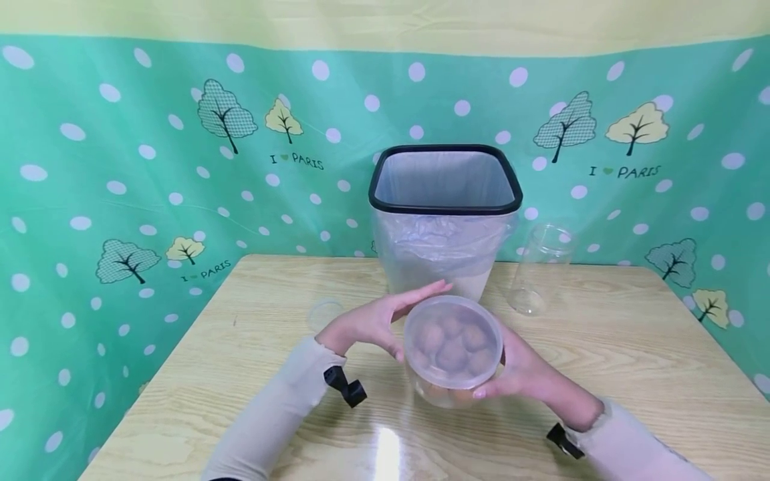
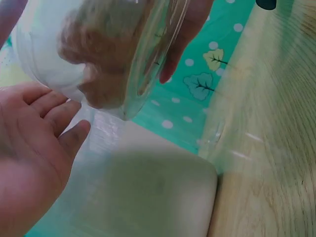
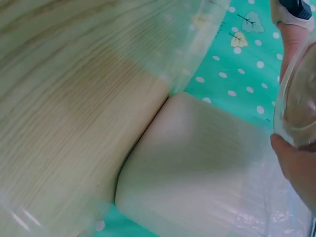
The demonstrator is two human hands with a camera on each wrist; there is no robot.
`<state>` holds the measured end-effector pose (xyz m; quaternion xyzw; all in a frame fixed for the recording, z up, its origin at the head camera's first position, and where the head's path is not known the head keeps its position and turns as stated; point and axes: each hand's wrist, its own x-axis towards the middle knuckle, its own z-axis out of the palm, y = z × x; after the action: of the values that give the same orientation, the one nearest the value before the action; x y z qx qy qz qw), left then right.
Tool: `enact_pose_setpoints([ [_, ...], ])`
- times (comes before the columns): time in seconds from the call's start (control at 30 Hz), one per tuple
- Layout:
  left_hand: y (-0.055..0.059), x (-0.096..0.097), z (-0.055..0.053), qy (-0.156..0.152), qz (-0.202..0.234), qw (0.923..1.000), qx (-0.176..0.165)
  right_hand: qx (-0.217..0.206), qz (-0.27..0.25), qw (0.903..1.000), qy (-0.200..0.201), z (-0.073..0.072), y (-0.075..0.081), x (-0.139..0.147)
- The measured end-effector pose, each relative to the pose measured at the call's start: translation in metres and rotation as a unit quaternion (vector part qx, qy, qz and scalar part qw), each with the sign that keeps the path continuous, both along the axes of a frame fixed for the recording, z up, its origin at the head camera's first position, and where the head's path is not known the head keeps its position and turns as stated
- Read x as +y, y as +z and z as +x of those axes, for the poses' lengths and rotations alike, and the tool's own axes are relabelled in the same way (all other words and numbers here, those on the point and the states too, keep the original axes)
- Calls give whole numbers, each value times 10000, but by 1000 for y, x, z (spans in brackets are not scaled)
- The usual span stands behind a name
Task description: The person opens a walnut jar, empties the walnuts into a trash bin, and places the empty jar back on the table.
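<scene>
A round clear tub (image 1: 452, 344) with a cloudy top holds several brown, rounded lumps. My right hand (image 1: 523, 367) grips it from the right, the thumb on the near side and the other fingers mostly hidden behind it. On the tub's left is my left hand (image 1: 379, 319), its fingers extended toward the far side and its thumb close to the rim. From the left wrist, the tub (image 2: 101, 54) looks tilted above the spread left hand (image 2: 37, 148). The right wrist view shows part of the right hand (image 3: 298, 168) against the tub (image 3: 298, 98).
Behind the hands stands a white bin (image 1: 445, 247) with a black rim and a plastic liner. A tall clear cylinder (image 1: 541, 274) is to its right. A thin transparent disc (image 1: 325, 314) lies left on the wooden table (image 1: 252, 367). A green printed curtain (image 1: 337, 93) hangs behind.
</scene>
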<state>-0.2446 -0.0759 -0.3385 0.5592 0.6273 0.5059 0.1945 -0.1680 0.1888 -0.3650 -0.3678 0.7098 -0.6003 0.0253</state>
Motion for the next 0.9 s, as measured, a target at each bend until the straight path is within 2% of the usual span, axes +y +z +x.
enact_pose_setpoints([
  [0.13,-3,3,-2,-390,31,9992,-74,-43,-52,9989,472,-3,-1,-1],
  [0.27,-4,5,-2,-610,153,9977,-234,-68,-49,9982,602,-5,-2,-1],
  [0.4,-4,4,1,-418,141,9987,-237,82,152,9991,386,-5,-2,0],
  [0.6,-4,2,8,200,96,9996,-201,144,347,9991,-202,-3,1,-2],
  [0.7,-3,2,12,728,31,9973,-94,152,342,9979,-536,-3,3,-5],
  [0.8,-1,5,17,1396,-69,9901,-137,179,422,9931,-1081,-3,3,-8],
  [0.9,0,10,23,2070,-146,9780,-204,131,498,9843,-1687,-2,2,-13],
])
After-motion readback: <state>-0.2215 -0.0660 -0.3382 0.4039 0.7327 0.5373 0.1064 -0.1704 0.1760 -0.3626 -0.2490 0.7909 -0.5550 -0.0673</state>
